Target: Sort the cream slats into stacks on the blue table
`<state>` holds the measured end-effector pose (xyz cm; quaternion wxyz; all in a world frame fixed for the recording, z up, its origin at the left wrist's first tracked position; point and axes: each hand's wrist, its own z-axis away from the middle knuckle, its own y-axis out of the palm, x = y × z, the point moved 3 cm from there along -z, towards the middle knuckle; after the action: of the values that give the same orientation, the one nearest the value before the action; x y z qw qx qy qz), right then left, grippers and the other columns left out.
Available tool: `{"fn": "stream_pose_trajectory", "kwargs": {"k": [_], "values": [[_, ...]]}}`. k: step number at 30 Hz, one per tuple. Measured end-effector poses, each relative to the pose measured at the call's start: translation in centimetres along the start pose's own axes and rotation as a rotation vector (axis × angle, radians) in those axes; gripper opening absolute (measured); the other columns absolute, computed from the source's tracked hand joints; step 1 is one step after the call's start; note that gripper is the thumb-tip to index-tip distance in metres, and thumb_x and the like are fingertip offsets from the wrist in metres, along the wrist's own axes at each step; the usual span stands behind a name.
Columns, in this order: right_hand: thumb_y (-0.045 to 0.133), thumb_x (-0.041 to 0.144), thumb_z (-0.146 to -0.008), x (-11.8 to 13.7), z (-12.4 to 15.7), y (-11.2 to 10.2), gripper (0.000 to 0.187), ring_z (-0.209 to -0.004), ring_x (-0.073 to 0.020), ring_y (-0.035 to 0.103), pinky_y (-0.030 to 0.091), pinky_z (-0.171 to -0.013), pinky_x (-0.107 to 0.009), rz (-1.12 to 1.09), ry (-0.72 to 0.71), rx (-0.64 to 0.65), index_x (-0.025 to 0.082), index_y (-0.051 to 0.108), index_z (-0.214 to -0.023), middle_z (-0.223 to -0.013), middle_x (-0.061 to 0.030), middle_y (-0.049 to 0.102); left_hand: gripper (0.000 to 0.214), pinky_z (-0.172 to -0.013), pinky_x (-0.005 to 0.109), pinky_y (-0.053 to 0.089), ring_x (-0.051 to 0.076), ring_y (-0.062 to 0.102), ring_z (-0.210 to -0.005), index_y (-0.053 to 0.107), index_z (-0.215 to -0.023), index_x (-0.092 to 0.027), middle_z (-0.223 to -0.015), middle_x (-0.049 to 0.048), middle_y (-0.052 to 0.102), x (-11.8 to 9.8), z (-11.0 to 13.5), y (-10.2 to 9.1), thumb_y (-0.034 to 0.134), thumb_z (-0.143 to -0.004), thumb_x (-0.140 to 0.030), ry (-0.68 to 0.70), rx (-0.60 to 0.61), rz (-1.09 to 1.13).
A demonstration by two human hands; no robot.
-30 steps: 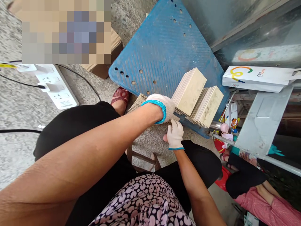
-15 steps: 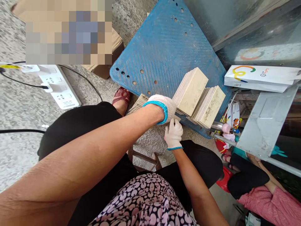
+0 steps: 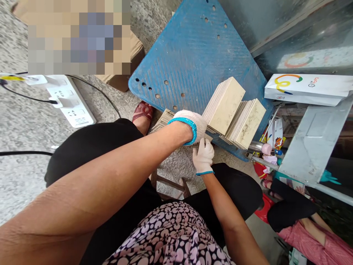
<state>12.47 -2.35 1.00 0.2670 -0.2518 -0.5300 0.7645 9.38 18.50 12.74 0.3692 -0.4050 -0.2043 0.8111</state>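
Note:
My left hand [image 3: 191, 124], in a white knit glove with a blue cuff, is stretched across to the near edge of the blue plastic pallet [image 3: 176, 59]. Its back faces me, so its fingers are hidden. Just below it, my right hand [image 3: 204, 155] in a matching glove has its fingers curled at a thin pale board [image 3: 207, 137], mostly covered by the hands. Two stacks of thin cream boards, a taller stack [image 3: 227, 110] and a lower, dark-stained stack [image 3: 248, 125], stand on the pallet to the right. More boards [image 3: 163, 119] lie left of my left hand.
A white power strip [image 3: 71, 105] with black cables is on the floor at left, near a cardboard box [image 3: 135, 55]. At right are a white paper bag [image 3: 306, 88], a metal frame [image 3: 309, 143] and a seated person in a pink top [image 3: 306, 235]. A wooden stool [image 3: 171, 183] shows below me.
My hands stay in nearly the same place, and the view shifts slightly. The seated person's arms have moved, and a pale sheet now shows by their hand.

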Motion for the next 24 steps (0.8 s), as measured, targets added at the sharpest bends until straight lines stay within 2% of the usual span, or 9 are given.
{"fn": "stream_pose_trajectory", "kwargs": {"k": [3,6,10,12,14,17,21,24], "values": [[0.056,0.027,-0.086,-0.1,0.2,-0.2,0.055,-0.110,-0.0301,0.050,0.039,-0.095,-0.043,-0.010,-0.002,0.002,0.011,0.047,-0.138,-0.134,-0.0195,0.049,0.041,-0.082,0.038,0.050,0.031,0.066,-0.099,0.072,-0.117,-0.018,-0.101,0.0177,0.073,0.1,-0.1,0.0,0.052,-0.085,-0.033,-0.018,0.001,-0.007],[0.054,0.028,-0.087,-0.2,0.7,-0.5,0.049,-0.108,-0.0293,0.050,0.038,-0.095,-0.044,-0.023,-0.024,-0.003,0.013,0.052,-0.134,-0.127,-0.0188,0.053,0.040,-0.079,0.040,0.050,0.032,0.066,-0.096,0.073,-0.115,-0.018,-0.101,0.0185,0.073,0.0,-0.1,0.0,0.053,-0.084,-0.034,-0.016,0.001,-0.006],[0.053,0.031,-0.090,-0.5,0.8,-0.8,0.032,-0.106,-0.0285,0.052,0.038,-0.095,-0.043,-0.045,-0.039,0.010,0.017,0.063,-0.117,-0.112,-0.0154,0.059,0.042,-0.085,0.040,0.049,0.033,0.065,-0.102,0.072,-0.117,-0.018,-0.106,0.0176,0.072,0.0,0.1,-0.3,0.056,-0.082,-0.035,-0.039,0.009,0.040],[0.052,0.033,-0.091,-0.6,0.4,-0.7,0.030,-0.103,-0.0276,0.053,0.040,-0.092,-0.041,-0.044,-0.002,0.062,0.017,0.063,-0.114,-0.109,-0.0149,0.060,0.041,-0.088,0.039,0.047,0.032,0.063,-0.106,0.072,-0.117,-0.019,-0.105,0.0162,0.072,0.0,0.3,-0.4,0.058,-0.081,-0.035,-0.057,0.017,0.071],[0.050,0.034,-0.093,-0.7,-0.1,-0.5,0.034,-0.099,-0.0263,0.055,0.043,-0.086,-0.038,-0.016,0.024,0.142,0.017,0.060,-0.121,-0.109,-0.0144,0.060,0.040,-0.090,0.039,0.046,0.032,0.062,-0.107,0.073,-0.116,-0.019,-0.104,0.0157,0.072,0.0,0.5,-0.4,0.059,-0.081,-0.034,-0.058,0.014,0.084],[0.043,0.035,-0.097,-0.3,-0.5,-0.2,0.036,-0.097,-0.0254,0.056,0.043,-0.081,-0.036,0.048,-0.036,0.251,0.020,0.056,-0.126,-0.111,-0.0132,0.061,0.040,-0.087,0.039,0.047,0.031,0.064,-0.102,0.073,-0.115,-0.017,-0.102,0.0169,0.072,-0.1,0.5,-0.4,0.058,-0.082,-0.033,-0.036,0.005,0.048],[0.040,0.033,-0.099,0.2,-0.7,0.0,0.030,-0.095,-0.0245,0.059,0.042,-0.077,-0.034,0.075,-0.128,0.372,0.023,0.061,-0.117,-0.109,-0.0107,0.064,0.040,-0.076,0.040,0.050,0.033,0.067,-0.091,0.073,-0.114,-0.013,-0.097,0.0205,0.073,-0.3,0.3,-0.3,0.053,-0.084,-0.030,0.019,-0.018,-0.019],[0.041,0.033,-0.098,-0.3,-1.0,-0.5,0.027,-0.093,-0.0232,0.060,0.041,-0.075,-0.032,0.047,-0.095,0.397,0.022,0.063,-0.111,-0.106,-0.0099,0.065,0.039,-0.074,0.039,0.050,0.032,0.067,-0.088,0.074,-0.114,-0.014,-0.096,0.0200,0.073,-0.4,0.2,-0.3,0.052,-0.083,-0.027,0.029,-0.015,-0.044]]}}
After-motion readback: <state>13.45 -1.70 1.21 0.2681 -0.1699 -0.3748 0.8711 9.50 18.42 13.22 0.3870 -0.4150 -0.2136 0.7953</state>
